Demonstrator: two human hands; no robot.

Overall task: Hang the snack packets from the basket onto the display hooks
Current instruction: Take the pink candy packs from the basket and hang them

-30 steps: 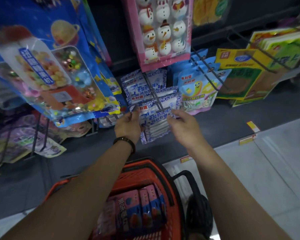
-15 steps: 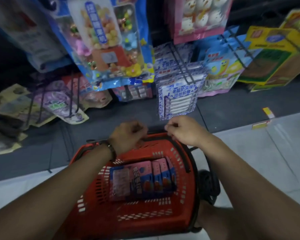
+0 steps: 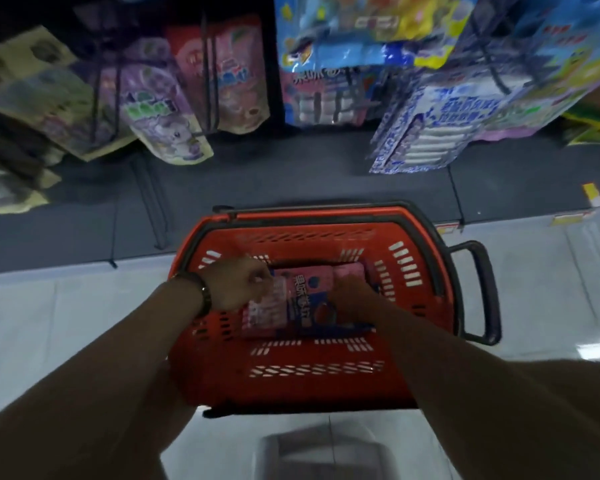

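Dark shop shelves hang behind, full of bright bags. Your left hand (image 3: 238,289) has its fingers curled on the edge of the pink snack packets (image 3: 298,299). Your right hand (image 3: 352,296) lies on them; I cannot tell if its fingers grip. The packets sit in the red basket (image 3: 312,372). They look light, thin and slippery, so pinch the top edge near the hanging hole.

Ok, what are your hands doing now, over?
Left hand and right hand both down in the red basket. Fingers on the pink packets, grip unclear. Nothing in the way.
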